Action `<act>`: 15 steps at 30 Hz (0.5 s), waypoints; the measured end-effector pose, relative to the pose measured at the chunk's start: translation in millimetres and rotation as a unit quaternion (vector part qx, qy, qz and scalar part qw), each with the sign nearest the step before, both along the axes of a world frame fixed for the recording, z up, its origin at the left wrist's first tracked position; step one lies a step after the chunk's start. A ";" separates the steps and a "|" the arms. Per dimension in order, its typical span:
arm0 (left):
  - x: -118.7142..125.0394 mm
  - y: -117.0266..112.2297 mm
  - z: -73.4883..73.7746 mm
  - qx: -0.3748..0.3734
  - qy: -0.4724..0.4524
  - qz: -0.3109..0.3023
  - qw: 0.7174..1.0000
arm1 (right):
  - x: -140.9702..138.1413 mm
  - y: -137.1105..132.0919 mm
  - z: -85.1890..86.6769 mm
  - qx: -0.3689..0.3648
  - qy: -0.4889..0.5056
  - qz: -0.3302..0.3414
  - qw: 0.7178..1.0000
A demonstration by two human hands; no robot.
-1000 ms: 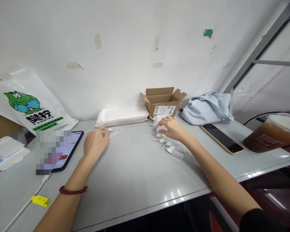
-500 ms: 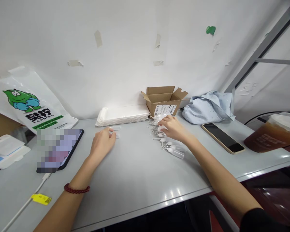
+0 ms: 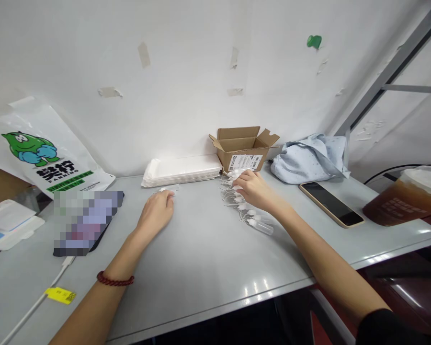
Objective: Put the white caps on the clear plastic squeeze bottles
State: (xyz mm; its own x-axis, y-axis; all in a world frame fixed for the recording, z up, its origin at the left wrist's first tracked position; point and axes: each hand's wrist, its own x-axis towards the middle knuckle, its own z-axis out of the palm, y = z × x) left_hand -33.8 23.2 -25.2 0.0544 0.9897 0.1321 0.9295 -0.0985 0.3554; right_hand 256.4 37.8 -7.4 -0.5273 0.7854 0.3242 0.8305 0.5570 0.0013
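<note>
My left hand (image 3: pixel 155 213) lies palm down on the grey table (image 3: pixel 201 258), its fingers curled over a small white flat piece (image 3: pixel 169 189) just in front of a stack of white pouches (image 3: pixel 183 169). My right hand (image 3: pixel 254 189) reaches into a row of several small clear bottles with white caps (image 3: pixel 249 215) that runs toward an open cardboard box (image 3: pixel 243 148). Its fingers pinch one of the white caps near the box.
A phone with a blurred screen (image 3: pixel 84 221) and its white cable lie at the left, beside a white printed bag (image 3: pixel 45 153). Another dark phone (image 3: pixel 331 204), a pale blue cloth (image 3: pixel 311 157) and a cup of brown drink (image 3: pixel 405 195) stand at the right.
My left hand has slid to the right along the table with the white piece under its fingers. My right hand has stayed among the bottles by the box.
</note>
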 end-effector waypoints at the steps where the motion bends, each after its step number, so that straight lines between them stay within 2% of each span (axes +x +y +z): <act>1: 0.5 -0.2 0.4 0.003 0.003 -0.003 1.000 | -0.2 0.3 -0.2 0.011 0.021 0.013 1.000; 4: 5.5 -3.4 3.3 0.022 0.000 -0.020 1.000 | -1.7 -0.1 0.3 0.049 0.096 0.055 0.993; 7: 16.3 -11.2 7.6 0.026 -0.044 -0.048 0.998 | -4.7 -3.5 2.3 0.067 0.154 0.076 0.983; 11: 32.9 -23.8 10.3 0.007 -0.126 -0.083 0.989 | -13.8 -12.6 3.8 0.035 0.182 0.090 0.978; 15: 42.7 -33.1 10.5 -0.011 -0.167 -0.121 0.979 | -27.3 -24.6 1.3 -0.006 0.179 0.105 0.978</act>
State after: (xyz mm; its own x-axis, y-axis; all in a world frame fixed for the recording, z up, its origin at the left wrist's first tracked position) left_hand 8.9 -10.0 -14.7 0.2442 0.9561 0.1620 0.7123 -0.2902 0.6391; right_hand 229.1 13.2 -6.1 -0.5319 0.6764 0.5094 0.6438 0.7139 -0.2756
